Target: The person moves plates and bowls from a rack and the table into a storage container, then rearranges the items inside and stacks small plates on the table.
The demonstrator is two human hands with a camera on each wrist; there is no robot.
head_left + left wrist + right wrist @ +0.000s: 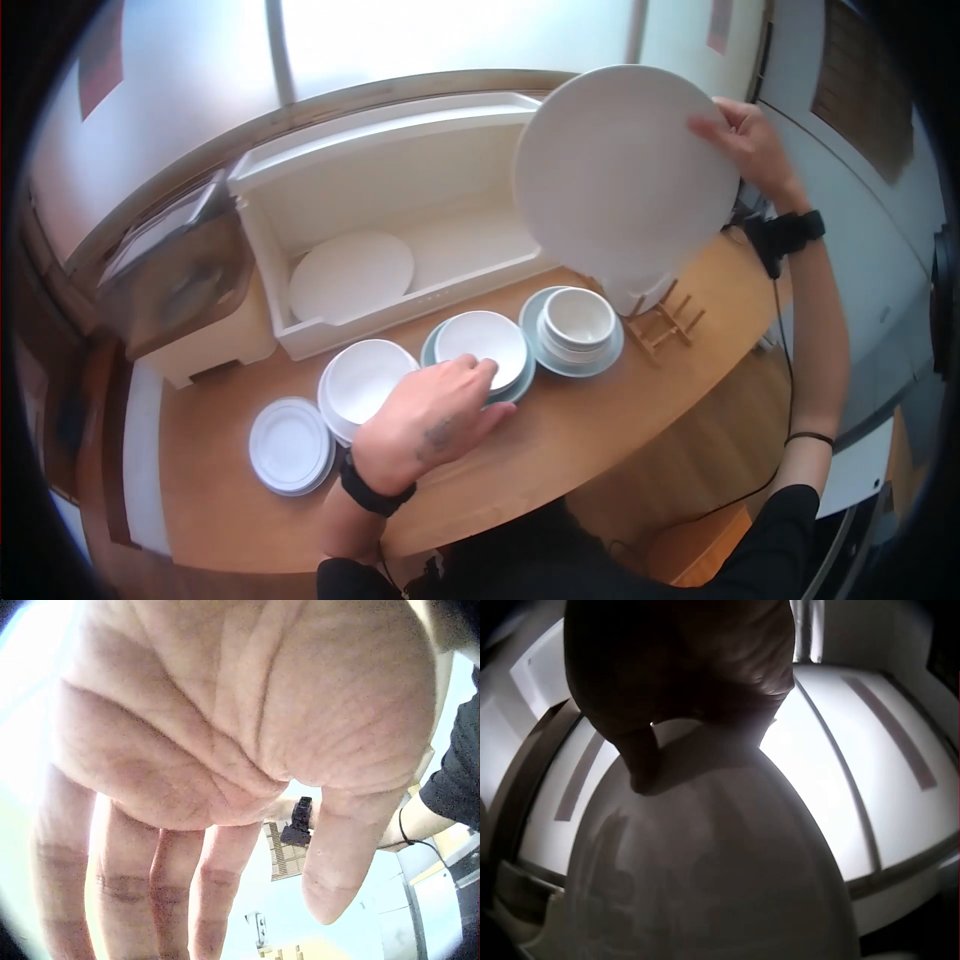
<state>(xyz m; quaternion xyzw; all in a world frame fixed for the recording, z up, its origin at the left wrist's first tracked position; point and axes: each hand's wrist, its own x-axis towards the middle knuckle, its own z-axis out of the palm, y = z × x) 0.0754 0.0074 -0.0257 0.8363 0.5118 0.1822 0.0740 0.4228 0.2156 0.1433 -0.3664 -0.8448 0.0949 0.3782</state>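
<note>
Right hand (745, 140) grips the big plate (625, 180) raised above the wooden rack (668, 322); left hand (435, 420) rests loose, fingers straight, on a bowl (480, 345) left of the rack. Only the left wrist view shows its bare palm.

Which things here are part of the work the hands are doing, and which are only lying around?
In use:
right hand gripping the large white plate
left hand on the bowl stack
white tray holding a plate

Lying about:
wooden rack
small plates
bowl on saucer

Black short sleeves, black wrist straps on both hands (432, 425), thin bracelet.
</note>
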